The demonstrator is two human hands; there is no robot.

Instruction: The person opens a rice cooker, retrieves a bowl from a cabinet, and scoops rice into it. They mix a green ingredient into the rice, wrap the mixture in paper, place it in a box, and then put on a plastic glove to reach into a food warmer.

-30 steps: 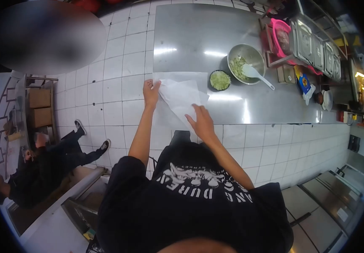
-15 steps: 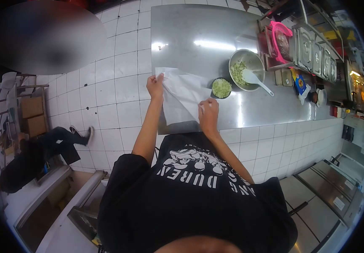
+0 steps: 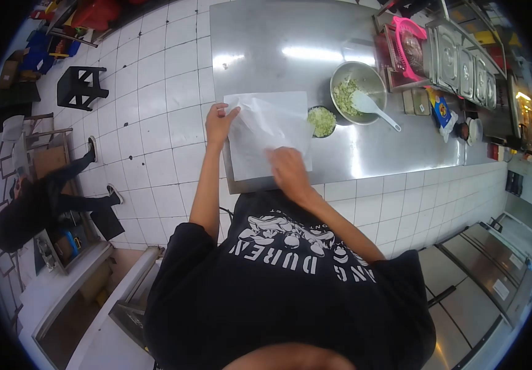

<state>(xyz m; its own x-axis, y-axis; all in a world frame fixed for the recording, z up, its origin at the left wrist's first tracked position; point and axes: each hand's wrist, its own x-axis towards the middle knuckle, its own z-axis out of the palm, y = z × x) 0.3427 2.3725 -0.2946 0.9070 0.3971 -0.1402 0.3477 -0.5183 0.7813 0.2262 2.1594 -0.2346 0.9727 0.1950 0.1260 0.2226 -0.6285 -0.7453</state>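
Observation:
A translucent white sheet, plastic or paper, lies spread at the left end of the steel table, with some creases. At its left edge my left hand is closed, thumb on the sheet and fingers around the edge. My right hand is over the sheet's lower right part; its fingers are smeared by motion. Just right of the sheet stands a small dark bowl of chopped green vegetable. Behind it, a steel mixing bowl holds more chopped vegetable and a pale spatula.
A pink basket and lidded steel pans line the table's right end. A blue and yellow packet lies near them. On the tiled floor at left are a black stool and another person.
The sheet has gone from bunched and folded to spread flat. My right hand has moved left and down from the sheet's corner. The other person's legs have shifted.

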